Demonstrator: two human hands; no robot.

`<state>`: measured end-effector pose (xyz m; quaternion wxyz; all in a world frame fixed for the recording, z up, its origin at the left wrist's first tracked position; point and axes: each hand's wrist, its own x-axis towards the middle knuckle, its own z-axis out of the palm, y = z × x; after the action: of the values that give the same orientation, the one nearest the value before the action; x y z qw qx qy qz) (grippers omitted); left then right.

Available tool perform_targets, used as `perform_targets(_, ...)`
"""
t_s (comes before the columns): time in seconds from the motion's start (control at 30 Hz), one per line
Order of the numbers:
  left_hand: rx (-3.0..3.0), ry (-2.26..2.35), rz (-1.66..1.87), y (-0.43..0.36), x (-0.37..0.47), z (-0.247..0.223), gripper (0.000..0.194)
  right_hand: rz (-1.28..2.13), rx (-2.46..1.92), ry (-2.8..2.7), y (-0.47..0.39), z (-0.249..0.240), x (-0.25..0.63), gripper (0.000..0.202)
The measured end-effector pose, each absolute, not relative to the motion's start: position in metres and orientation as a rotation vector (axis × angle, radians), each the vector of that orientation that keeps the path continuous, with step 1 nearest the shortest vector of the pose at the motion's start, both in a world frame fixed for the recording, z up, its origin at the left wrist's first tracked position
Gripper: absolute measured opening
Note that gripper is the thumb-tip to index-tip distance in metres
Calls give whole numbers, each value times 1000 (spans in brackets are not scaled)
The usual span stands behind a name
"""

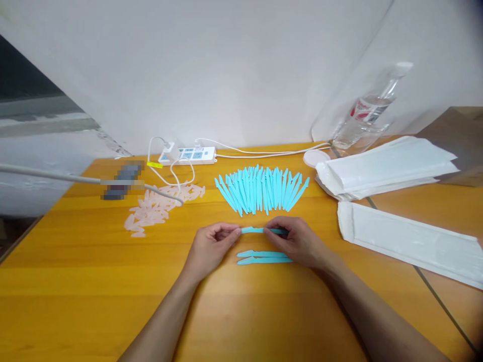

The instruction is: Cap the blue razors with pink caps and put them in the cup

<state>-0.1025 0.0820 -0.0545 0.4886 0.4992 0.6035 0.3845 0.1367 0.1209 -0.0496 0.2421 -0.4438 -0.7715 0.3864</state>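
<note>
A slim light-blue stick [253, 230] lies level between my two hands. My left hand [211, 246] pinches its left tip between thumb and fingers, and my right hand [296, 240] grips its right part, partly hiding it. Just below, two more blue sticks [260, 260] rest side by side on the wooden table [113, 301], their right ends next to my right hand. Beyond my hands, several blue sticks [260, 188] are spread in a fan. Left of the fan is a pile of small pale pink pieces [151, 208].
A white power strip [196, 156] with cables stands by the wall. A pixelated dark object [124, 181] sits at the left, a grey cable crossing it. On the right are white packets [411, 241], a round pale lid [316, 158], a clear bottle [366, 113] and a brown box [460, 146].
</note>
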Motion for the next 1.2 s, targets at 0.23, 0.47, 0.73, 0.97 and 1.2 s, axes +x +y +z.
perform_targets(0.23,2021,1309,729,77,-98,-44,15,920,-1081,-2405,116,-40,141,30)
perform_targets(0.47,2147,1295,658,76,-101,-43,15,891,-1132,-2407,114,-40,143,24)
perform_targets(0.73,1926,1516,1024,92,-116,-57,17,409,-1585,-2090,149,-31,98,32)
perform_targets(0.97,1920,2078,971,100,-172,-52,25,343,-1774,-2363,194,-32,33,30)
perform_targets(1.2,2024,2521,441,134,-189,-41,30,669,-1770,-2091,201,-25,42,17)
